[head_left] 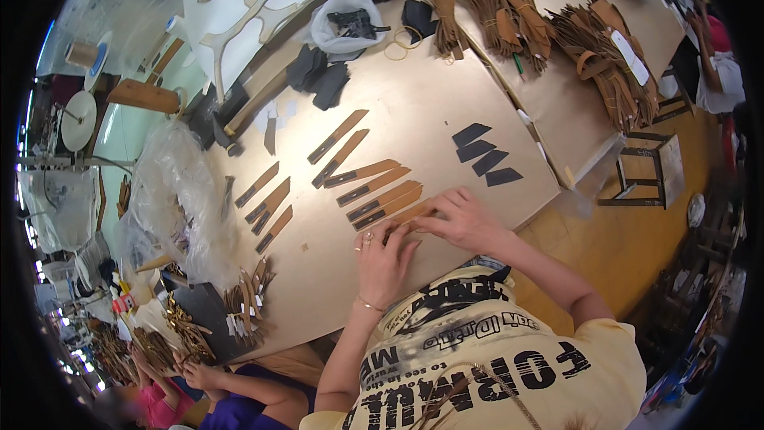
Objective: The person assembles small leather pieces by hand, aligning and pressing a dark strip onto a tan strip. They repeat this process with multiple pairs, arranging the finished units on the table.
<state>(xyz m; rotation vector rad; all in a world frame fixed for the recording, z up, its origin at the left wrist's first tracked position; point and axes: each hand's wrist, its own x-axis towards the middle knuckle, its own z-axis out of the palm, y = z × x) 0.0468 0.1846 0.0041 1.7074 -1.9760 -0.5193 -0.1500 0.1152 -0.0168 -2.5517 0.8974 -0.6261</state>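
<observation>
At the near edge of the table, my left hand (382,261) and my right hand (460,221) come together over a brown leather strip (413,214). Fingers of both hands pinch it, partly covering it. Just beyond lie several more brown strips (394,197), slanted side by side, each with a dark patch at its left end. A smaller group of like strips (272,201) rests farther left. To the right of these, several black slant-cut pieces (487,154) lie in a staggered row.
Brown strap bundles (509,28) are piled along the far right. A white plastic bag (344,24) with black pieces stands at the back, black scraps (318,76) near it. Clear plastic (179,199) and a thread spool (83,54) are left. Co-workers' arms (239,386) show lower left.
</observation>
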